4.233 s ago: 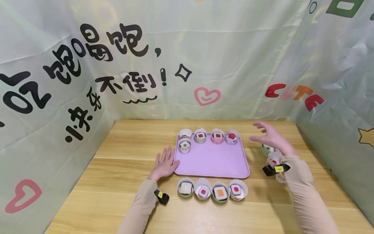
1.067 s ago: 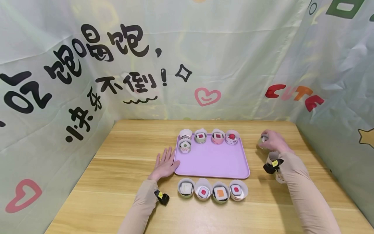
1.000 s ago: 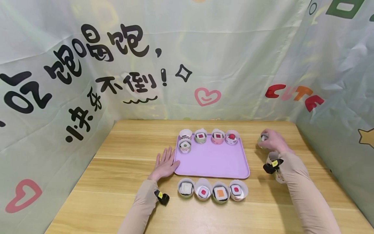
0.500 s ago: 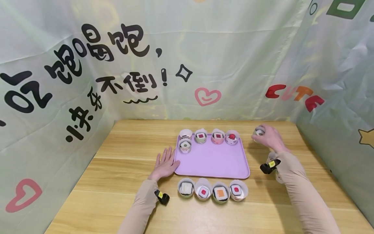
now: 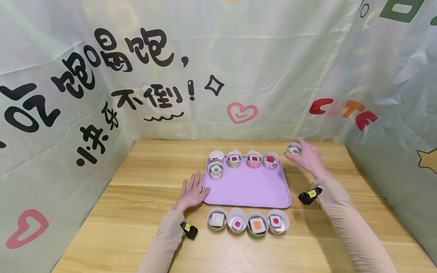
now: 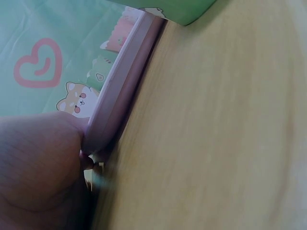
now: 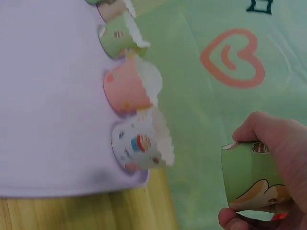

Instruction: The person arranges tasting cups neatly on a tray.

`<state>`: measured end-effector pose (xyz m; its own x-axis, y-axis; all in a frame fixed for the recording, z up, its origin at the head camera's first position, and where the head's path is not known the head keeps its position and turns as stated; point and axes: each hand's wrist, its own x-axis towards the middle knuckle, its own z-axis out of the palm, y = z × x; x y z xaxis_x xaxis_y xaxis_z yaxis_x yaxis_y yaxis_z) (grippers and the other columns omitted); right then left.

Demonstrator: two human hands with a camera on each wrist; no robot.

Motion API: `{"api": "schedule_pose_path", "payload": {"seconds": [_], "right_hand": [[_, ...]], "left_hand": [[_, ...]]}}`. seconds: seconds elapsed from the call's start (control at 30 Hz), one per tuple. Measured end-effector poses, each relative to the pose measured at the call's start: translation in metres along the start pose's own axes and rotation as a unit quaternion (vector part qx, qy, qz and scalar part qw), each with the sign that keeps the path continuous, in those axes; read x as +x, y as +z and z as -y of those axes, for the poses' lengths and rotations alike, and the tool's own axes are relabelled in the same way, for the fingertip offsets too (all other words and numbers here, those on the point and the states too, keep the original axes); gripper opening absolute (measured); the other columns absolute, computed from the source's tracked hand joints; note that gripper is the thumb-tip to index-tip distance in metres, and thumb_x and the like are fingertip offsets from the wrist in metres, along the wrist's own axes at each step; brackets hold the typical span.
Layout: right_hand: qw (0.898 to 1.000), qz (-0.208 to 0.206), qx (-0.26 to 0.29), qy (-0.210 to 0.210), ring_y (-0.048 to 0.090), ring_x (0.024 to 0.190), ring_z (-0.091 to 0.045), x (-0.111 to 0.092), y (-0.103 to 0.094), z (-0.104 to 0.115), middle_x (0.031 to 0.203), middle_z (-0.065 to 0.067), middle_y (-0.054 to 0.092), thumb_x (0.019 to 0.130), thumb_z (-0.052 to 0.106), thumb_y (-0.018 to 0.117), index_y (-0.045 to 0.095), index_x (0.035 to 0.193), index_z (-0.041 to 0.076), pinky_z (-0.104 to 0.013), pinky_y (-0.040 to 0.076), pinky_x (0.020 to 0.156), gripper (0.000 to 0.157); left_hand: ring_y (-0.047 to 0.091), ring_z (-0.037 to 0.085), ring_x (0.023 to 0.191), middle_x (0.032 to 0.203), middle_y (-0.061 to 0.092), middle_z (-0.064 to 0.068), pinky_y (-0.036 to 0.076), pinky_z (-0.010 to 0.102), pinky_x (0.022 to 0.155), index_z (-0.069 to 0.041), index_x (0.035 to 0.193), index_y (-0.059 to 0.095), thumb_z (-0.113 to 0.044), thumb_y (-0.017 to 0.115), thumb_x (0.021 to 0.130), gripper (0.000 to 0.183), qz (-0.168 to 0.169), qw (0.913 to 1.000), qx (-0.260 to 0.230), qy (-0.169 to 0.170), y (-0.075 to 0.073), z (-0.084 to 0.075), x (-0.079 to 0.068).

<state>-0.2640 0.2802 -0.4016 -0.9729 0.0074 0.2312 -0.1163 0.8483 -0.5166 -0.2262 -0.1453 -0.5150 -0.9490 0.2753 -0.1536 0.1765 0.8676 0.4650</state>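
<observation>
My right hand (image 5: 310, 157) grips a green paper baking cup (image 5: 294, 149) by its sides, raised just beyond the tray's back right corner. A pale piece with a green centre sits inside that cup. The right wrist view shows thumb and fingers around the green cup (image 7: 249, 177). On the table, my left hand (image 5: 192, 194) lies flat with spread fingers, its thumb against the left edge of the lilac tray (image 5: 249, 189). Paper cups with small sushi-like pieces line the tray's back, including a pink cup (image 5: 254, 161) and a white one with a red topping (image 5: 271, 161).
Another filled cup (image 5: 216, 171) stands in the tray's back left part. Along the tray's front edge, several cups sit in a row on the wooden table, one with an orange-topped piece (image 5: 258, 225). A printed cloth (image 5: 205, 125) hangs behind.
My right hand reached the cups at the right, took hold of the green cup and lifted it, carrying it left toward the tray's back right corner. The left hand stayed put.
</observation>
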Motion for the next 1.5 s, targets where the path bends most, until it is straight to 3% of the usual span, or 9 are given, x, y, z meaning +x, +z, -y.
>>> {"api": "schedule_pose_path", "payload": {"seconds": [0.3,0.6,0.87,1.0,1.1,1.3,1.43,1.5], "right_hand": [[0.999,0.028,0.004,-0.029,0.059,0.082,-0.033,-0.002,0.014,0.03,0.102,-0.024,0.065,0.089,0.039,0.068,0.054,0.124,0.002,-0.031,0.042,0.061,0.052],[0.995,0.05,-0.007,-0.084,0.06,0.08,-0.031,-0.003,0.033,0.058,0.096,-0.02,0.066,0.087,0.028,0.068,0.057,0.113,0.005,-0.037,0.046,0.065,0.036],[0.987,0.078,-0.035,-0.135,0.06,0.078,-0.025,-0.003,0.053,0.083,0.095,-0.016,0.069,0.09,0.042,0.071,0.062,0.112,0.002,-0.04,0.049,0.068,0.047],[0.984,0.079,-0.058,-0.151,0.06,0.075,-0.025,-0.003,0.062,0.093,0.09,-0.014,0.068,0.091,0.038,0.068,0.063,0.107,0.005,-0.037,0.047,0.064,0.036],[0.982,0.092,-0.068,-0.15,0.063,0.081,-0.027,-0.003,0.069,0.1,0.092,-0.015,0.068,0.088,0.031,0.067,0.063,0.107,0.006,-0.04,0.049,0.066,0.032],[0.978,0.158,-0.061,-0.118,0.061,0.101,-0.033,-0.001,0.084,0.115,0.113,-0.02,0.065,0.09,0.027,0.064,0.059,0.119,0.002,-0.047,0.054,0.082,0.039],[0.975,0.197,-0.052,-0.086,0.061,0.079,-0.026,0.001,0.093,0.124,0.11,-0.02,0.063,0.092,0.026,0.062,0.057,0.118,0.005,-0.036,0.054,0.062,0.034],[0.973,0.218,-0.036,-0.067,0.059,0.062,-0.022,0.001,0.096,0.128,0.113,-0.022,0.06,0.095,0.026,0.061,0.054,0.125,0.005,-0.03,0.05,0.05,0.038]], "left_hand": [[-0.01,0.029,0.159,0.171,-0.006,0.009,-0.015,0.053,0.126,-0.013,0.163,0.01,-0.046,0.031,0.106,0.069,0.003,1.0,0.0,0.002,0.001,0.003,0.002],[-0.011,0.028,0.159,0.171,-0.007,0.007,-0.014,0.053,0.127,-0.015,0.163,0.009,-0.05,0.029,0.106,0.07,0.0,1.0,0.002,0.002,0.003,0.004,0.002],[-0.01,0.028,0.159,0.171,-0.006,0.007,-0.013,0.053,0.127,-0.014,0.163,0.01,-0.05,0.029,0.106,0.069,-0.007,1.0,-0.002,0.006,0.003,0.003,0.0],[-0.01,0.028,0.159,0.171,-0.006,0.008,-0.014,0.053,0.127,-0.014,0.163,0.01,-0.05,0.03,0.106,0.069,-0.005,1.0,-0.006,0.005,0.002,0.003,0.0],[-0.01,0.028,0.159,0.171,-0.006,0.008,-0.014,0.053,0.127,-0.014,0.163,0.011,-0.048,0.031,0.107,0.069,-0.004,1.0,-0.006,0.005,0.002,0.003,0.001],[-0.009,0.03,0.159,0.171,-0.005,0.011,-0.015,0.053,0.126,-0.011,0.163,0.011,-0.048,0.03,0.106,0.07,-0.004,1.0,-0.006,0.007,-0.001,0.0,-0.003],[-0.009,0.031,0.159,0.171,-0.005,0.012,-0.015,0.054,0.126,-0.01,0.162,0.011,-0.045,0.031,0.106,0.069,-0.005,0.9999,-0.008,0.008,-0.001,-0.001,-0.003],[-0.009,0.03,0.159,0.171,-0.005,0.011,-0.015,0.053,0.126,-0.011,0.163,0.011,-0.044,0.031,0.107,0.068,-0.005,0.9999,-0.006,0.007,0.0,0.0,-0.002]]}}
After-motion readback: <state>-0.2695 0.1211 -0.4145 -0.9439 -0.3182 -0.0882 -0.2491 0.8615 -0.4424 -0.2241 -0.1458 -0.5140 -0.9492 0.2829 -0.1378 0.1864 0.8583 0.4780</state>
